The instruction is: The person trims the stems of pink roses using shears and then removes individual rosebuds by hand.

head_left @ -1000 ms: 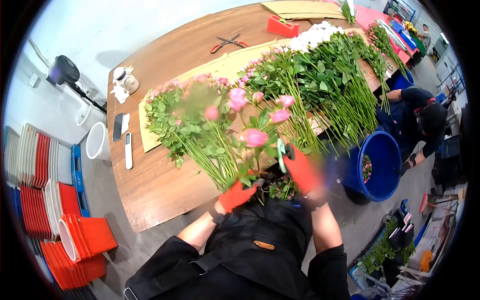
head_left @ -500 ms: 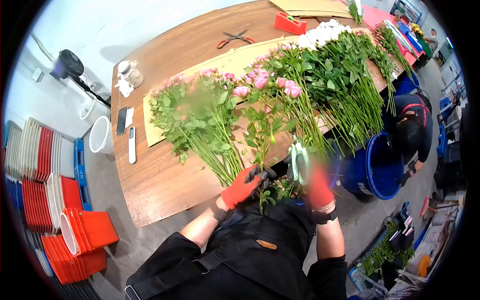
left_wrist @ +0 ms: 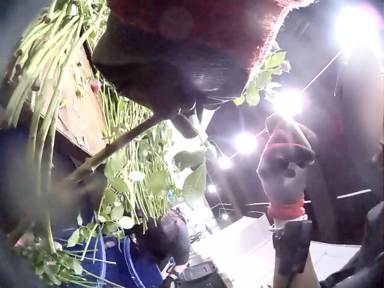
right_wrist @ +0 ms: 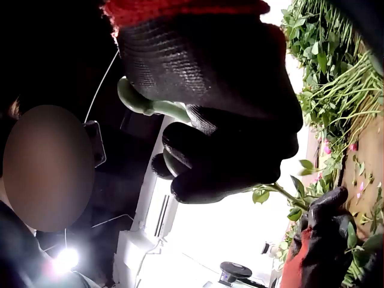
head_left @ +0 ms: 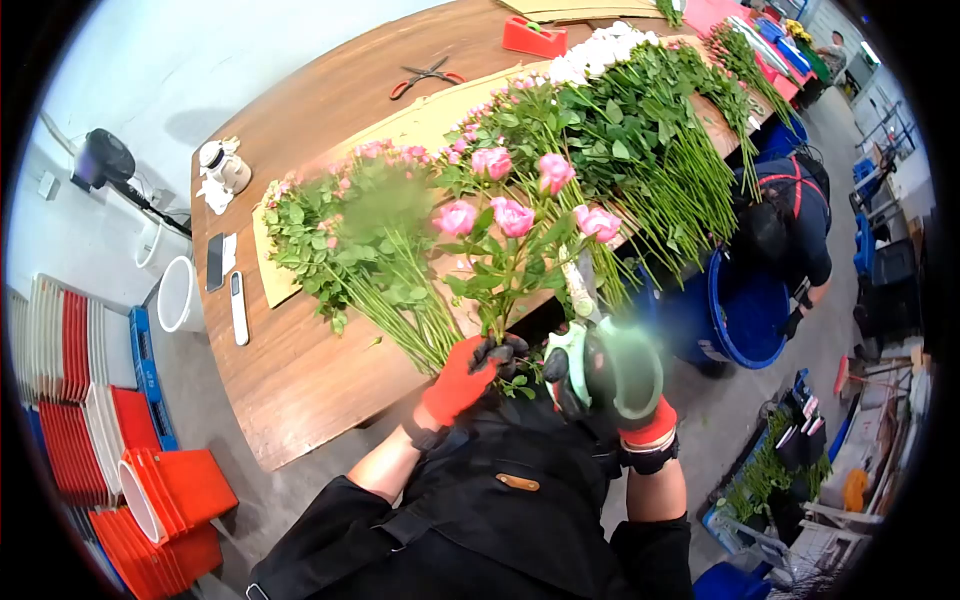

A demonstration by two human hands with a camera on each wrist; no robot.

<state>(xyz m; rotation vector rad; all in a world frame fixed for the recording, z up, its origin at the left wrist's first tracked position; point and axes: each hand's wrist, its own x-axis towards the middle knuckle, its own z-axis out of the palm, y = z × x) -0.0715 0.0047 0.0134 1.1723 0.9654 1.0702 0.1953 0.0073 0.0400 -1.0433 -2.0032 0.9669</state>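
My left hand (head_left: 465, 378), in a red glove with black palm and fingers, grips a pink rose stem above my lap. Several open blooms (head_left: 512, 217) and green leaves rise upright from this grip. In the left wrist view the lower stem (left_wrist: 111, 149) slants out below the black fingers. To its right, my right hand (right_wrist: 210, 90), gloved alike, curls round a pale green hand tool (right_wrist: 132, 97) with curved handles. The blurred tool stands apart from the stem in the head view; its working end is largely hidden by the fingers.
Cut roses (head_left: 345, 250) lie in bunches along the wooden table (head_left: 300, 400), beside scissors (head_left: 425, 76) and a red tape dispenser (head_left: 534, 37). A person (head_left: 790, 205) bends over a blue bucket (head_left: 718, 320) at right. Orange crates (head_left: 185, 490) stack at left.
The rose's blooms have swung from tilted right to upright, facing me. The right hand has moved in, turned the green tool, and swung it beside the stem. The bending person has shifted lower over the bucket.
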